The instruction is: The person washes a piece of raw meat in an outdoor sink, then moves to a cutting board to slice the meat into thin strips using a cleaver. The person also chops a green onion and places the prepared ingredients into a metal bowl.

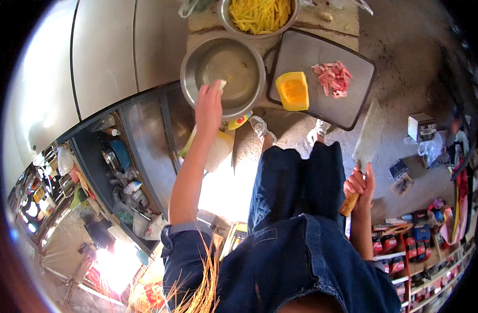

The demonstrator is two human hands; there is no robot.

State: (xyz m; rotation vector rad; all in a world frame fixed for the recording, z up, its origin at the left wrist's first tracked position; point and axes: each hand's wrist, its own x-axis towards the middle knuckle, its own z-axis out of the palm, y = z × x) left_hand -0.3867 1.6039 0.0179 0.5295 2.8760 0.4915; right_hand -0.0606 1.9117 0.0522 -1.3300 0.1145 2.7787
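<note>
My left hand (pixel 209 107) reaches over the near side of a metal basin (pixel 187 70) with a little water and small bits in its bottom. Its fingers close on a small whitish piece (pixel 222 84), too small to name. Out to the right, my right hand (pixel 360 187) grips a kitchen knife (pixel 368 136) by its wooden handle, the broad blade pointing away from me. Between them lies a grey cutting board (pixel 307 49) with a dark rim. It bears a cut chunk of pumpkin (pixel 292 92) and a small heap of sliced raw meat (pixel 333 78).
Behind the basin stands a metal bowl of yellow strips (pixel 260 15). White cabinets (pixel 103 47) and a shelf of pots and bags line the left. Boxes (pixel 421 127) lie on the floor at right, near a rack of red packages (pixel 413 248). My shoes (pixel 260 127) are below the board.
</note>
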